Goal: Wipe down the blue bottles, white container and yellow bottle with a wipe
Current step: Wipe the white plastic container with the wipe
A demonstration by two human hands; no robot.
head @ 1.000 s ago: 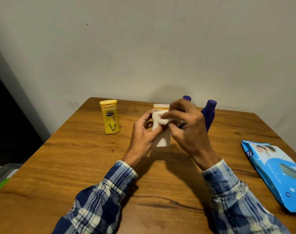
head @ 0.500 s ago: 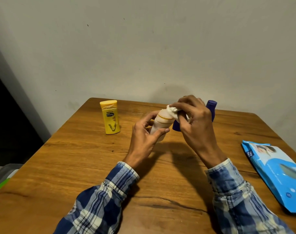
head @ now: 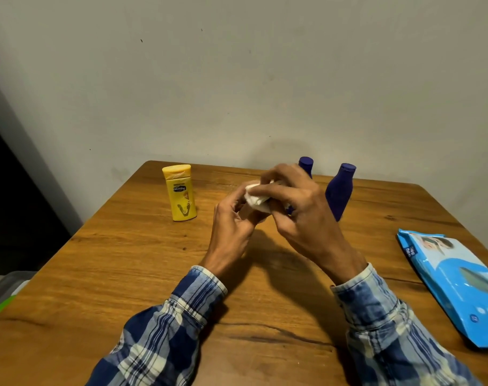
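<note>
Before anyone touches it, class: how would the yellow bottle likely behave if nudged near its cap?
The yellow bottle stands upright and tall on a narrow base, so it would probably tip rather than slide. Its flattened sides suggest it wouldn't roll far. Likely light plastic, though its fill is unseen.

My right hand now covers the white container from above, pressing the wipe over it, where a second ago the container stood upright between my fingers. My left hand cups it lower.
</note>
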